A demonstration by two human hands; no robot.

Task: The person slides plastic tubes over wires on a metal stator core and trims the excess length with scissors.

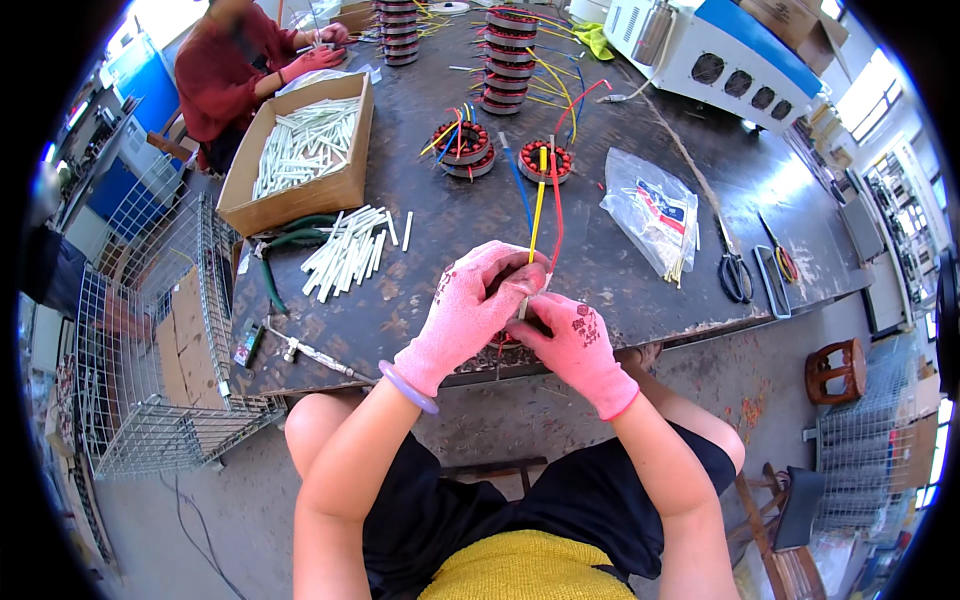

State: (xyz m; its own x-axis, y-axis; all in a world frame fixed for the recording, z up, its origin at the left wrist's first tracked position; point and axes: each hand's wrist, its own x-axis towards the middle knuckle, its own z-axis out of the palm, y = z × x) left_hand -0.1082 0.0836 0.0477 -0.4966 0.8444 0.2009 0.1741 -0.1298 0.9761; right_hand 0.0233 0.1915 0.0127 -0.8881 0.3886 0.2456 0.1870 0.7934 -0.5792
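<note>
Both hands wear pink knitted gloves and meet at the near edge of the dark, scuffed metal counter [420, 230]. The left hand [470, 305] is curled shut, its fingers wrapped over a round copper-wound motor stator [503, 345] that sits mostly hidden beneath the two palms, at the counter's edge. The right hand [578, 345] is closed too, pinching a short white insulating sleeve [524, 303] together with the stator's leads; which lead goes into the sleeve I cannot make out, since the fingers cover the joint. A yellow wire [537, 210] and a red wire [556, 205] rise from the grip toward twelve o'clock, stiff and slightly bowed.

At about ten o'clock from the hands lies a loose heap of white sleeve tubes [348, 250], matte and straw-like, with green-handled pliers [285, 245] just beside them. Further along that line stands an open cardboard box [300, 195] filled with more of the same tubes. At twelve o'clock rest two more wound stators with coloured leads [462, 145] (red bobbins, copper coils), and beyond them a tall stack of stators [510, 60]. At two o'clock lies a crinkled clear plastic bag [650, 205], and past it black-handled scissors [735, 275]. A wire mesh basket [150, 330] hangs at nine o'clock, off the counter's left end. Another person in a red top [225, 70] works at the far corner.
</note>
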